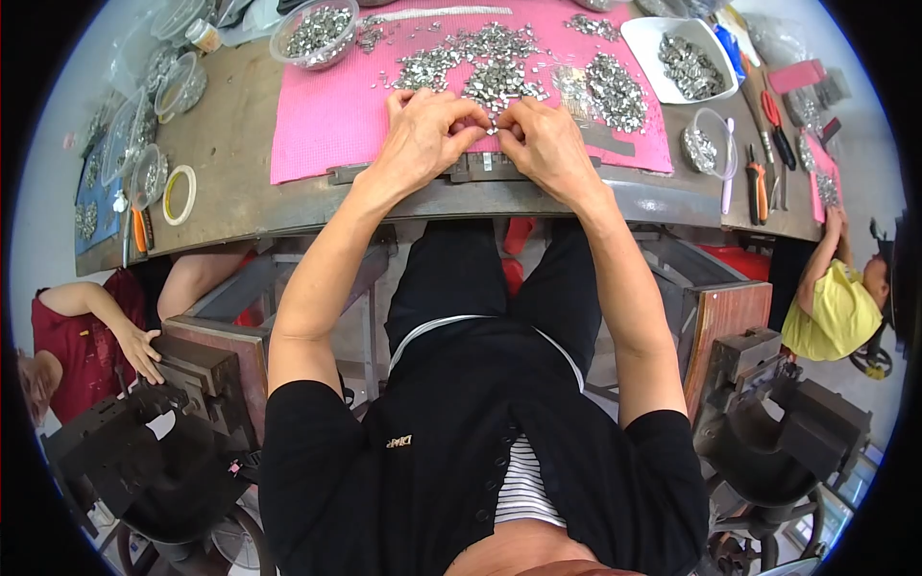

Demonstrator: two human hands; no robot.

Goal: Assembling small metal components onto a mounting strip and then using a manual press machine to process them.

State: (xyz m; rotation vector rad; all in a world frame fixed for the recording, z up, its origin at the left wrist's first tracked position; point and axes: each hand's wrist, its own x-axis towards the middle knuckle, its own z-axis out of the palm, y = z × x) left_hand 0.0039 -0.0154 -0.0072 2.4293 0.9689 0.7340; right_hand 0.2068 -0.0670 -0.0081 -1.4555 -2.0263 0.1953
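My left hand and my right hand meet at the front edge of a pink mat. Thumb and forefinger of each are pinched together around a small shiny metal piece; its exact shape is too small to make out. Directly under the fingertips is a dark metal block or fixture at the table's edge. Just beyond my hands spreads a loose pile of small silvery metal parts. Another heap of them lies to the right, beside a patch of flat, thin pieces.
A clear round tub of parts stands at the back left, a white tray at the back right. Pliers and a tape roll lie on the table. Co-workers sit at both sides, in red and yellow.
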